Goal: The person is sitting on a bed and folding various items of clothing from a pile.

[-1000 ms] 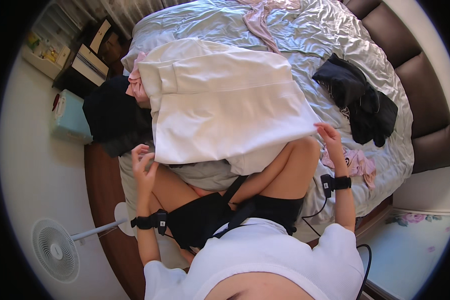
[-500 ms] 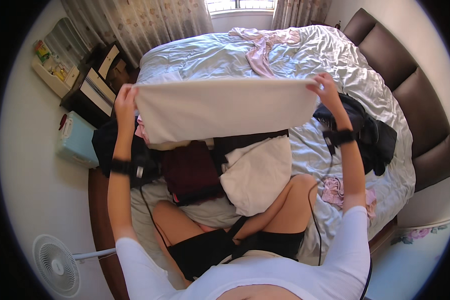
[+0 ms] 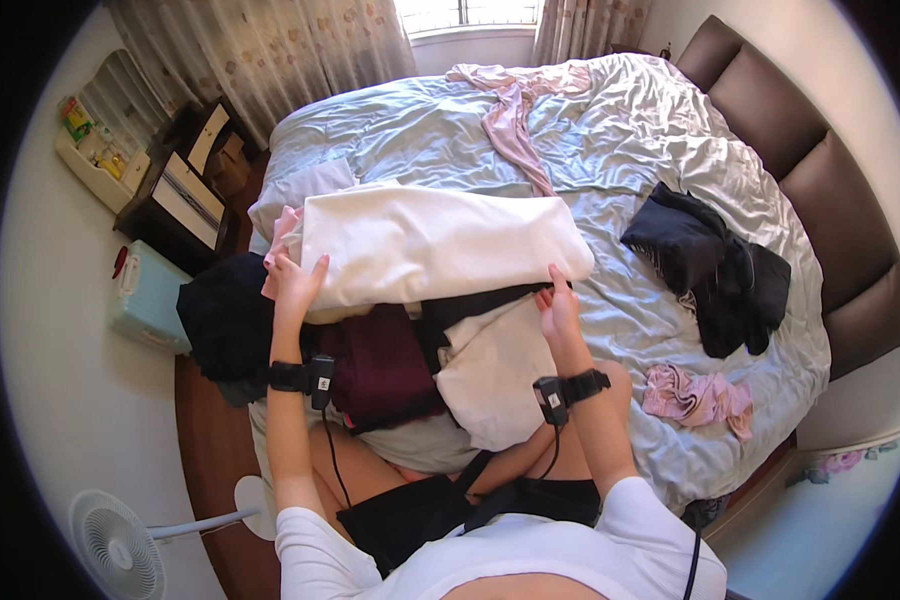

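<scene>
A white folded cloth (image 3: 440,245) lies in a long flat strip across a pile of folded clothes in front of my crossed legs. At its near left corner is my left hand (image 3: 298,288), thumb on the cloth and fingers spread apart beside a pink fabric edge (image 3: 278,248). My right hand (image 3: 560,305) pinches the near right edge, its thumb on top and the other fingers partly hidden under it. Closer to me lie a dark maroon folded garment (image 3: 382,365) and a cream-white garment (image 3: 500,375), with black fabric (image 3: 490,305) showing between them and the cloth.
Black clothes (image 3: 705,260) and a crumpled pink garment (image 3: 697,395) lie on the bed (image 3: 610,330) at right. Another pink garment (image 3: 515,120) is at the far side. Dark clothing (image 3: 225,315) is heaped at left. A white fan (image 3: 120,545) stands at lower left.
The white cloth, held up stretched between both hands, has come down onto the pile. My hands have moved nearer to me and closer together. The left fingers have spread.
</scene>
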A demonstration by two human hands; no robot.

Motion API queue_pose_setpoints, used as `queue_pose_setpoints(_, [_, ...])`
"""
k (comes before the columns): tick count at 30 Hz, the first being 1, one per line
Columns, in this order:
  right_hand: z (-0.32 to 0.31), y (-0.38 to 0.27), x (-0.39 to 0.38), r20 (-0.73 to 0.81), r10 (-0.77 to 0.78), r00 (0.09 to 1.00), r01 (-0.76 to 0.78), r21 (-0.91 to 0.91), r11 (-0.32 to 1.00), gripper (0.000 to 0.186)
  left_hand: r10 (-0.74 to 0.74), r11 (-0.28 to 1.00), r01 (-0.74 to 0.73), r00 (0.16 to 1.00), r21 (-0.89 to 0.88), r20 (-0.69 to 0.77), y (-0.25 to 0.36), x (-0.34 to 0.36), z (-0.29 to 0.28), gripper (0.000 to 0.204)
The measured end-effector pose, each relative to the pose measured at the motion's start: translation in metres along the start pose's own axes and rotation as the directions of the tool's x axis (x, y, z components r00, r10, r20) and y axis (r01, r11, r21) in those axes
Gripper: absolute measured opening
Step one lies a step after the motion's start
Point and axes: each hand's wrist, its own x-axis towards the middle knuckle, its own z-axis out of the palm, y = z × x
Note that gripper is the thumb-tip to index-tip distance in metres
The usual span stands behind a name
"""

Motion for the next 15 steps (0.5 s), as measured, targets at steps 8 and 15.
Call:
queue_pose_setpoints(8, [0.025, -0.005, 0.04, 0.166, 0.201, 0.965, -0.25, 0.367, 0.896, 0.035, 0.129, 0.991, -0.135, 0.967, 0.014, 0.222, -0.003, 0.004, -0.004, 0.066])
queue_pose_setpoints(15, [0.031, -0.032, 0.086, 0.075, -0.203, 0.976, 0.166, 0.342, 0.925, 0.04, 0.124, 0.892, 0.008, 0.957, -0.451, 0.262, -0.011, 0.017, 0.039, 0.039])
